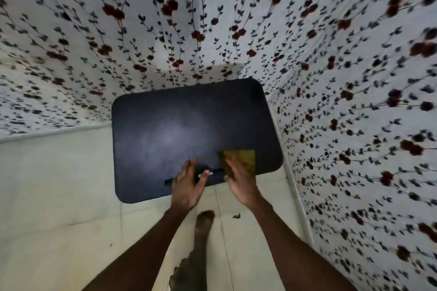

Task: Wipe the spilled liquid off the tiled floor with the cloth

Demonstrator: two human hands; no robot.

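Floral fabric (212, 19) with dark red blossoms and black leafy vines hangs on all sides, meeting pale cream floor tiles (59, 184); a dark round-cornered tabletop (177, 125) catches a soft overhead sheen

Prob. a home interior, corner of a room. Walls (354, 78) on three sides covered w/ white floral-print fabric or paper: dark vines, red-brown flowers, blurred. Floor (59, 184) pale cream tiles, grout lines visible, scuffed and stained in places. Small dark table (189, 130) w/ rounded corners pushed into the corner, top plain, soft light glare on it. Bare foot (204, 222) on the tiles. Domestic feel; no shop, lab or workshop fittings seen.
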